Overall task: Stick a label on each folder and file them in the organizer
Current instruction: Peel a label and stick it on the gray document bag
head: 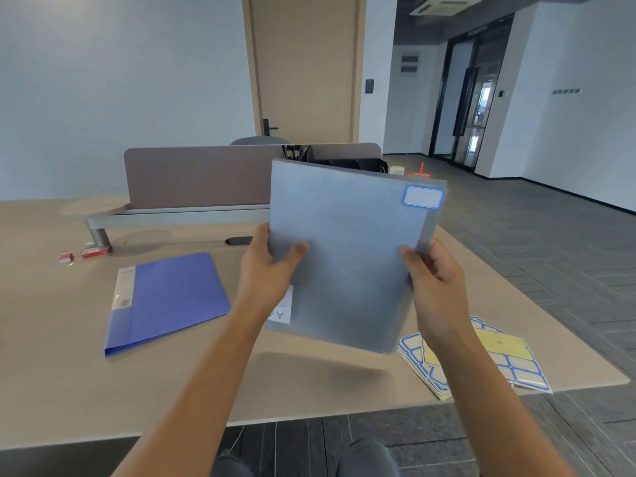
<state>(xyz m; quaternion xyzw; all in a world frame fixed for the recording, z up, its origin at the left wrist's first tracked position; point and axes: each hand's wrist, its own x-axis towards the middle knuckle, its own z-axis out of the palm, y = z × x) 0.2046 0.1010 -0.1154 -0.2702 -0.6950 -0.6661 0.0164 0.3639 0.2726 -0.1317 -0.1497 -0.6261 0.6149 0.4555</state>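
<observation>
While both hands are gripping its lower sides, left hand (266, 270) and right hand (435, 287), the grey folder (351, 256) is hovering above the table (69, 373), long axis upright, its label (423, 197) sitting top right.

One view only: head cam, wide-angle, worn by the person, looking fwd and slightly down across the desk (51, 339) toward the divider screen (192, 177) and door (303, 67). Both forearms enter from bottom edge; hands and the raised folder (347, 256) sit close, mid-frame. Room edges bend w/ lens distortion. No 2nd view to overlap.
</observation>
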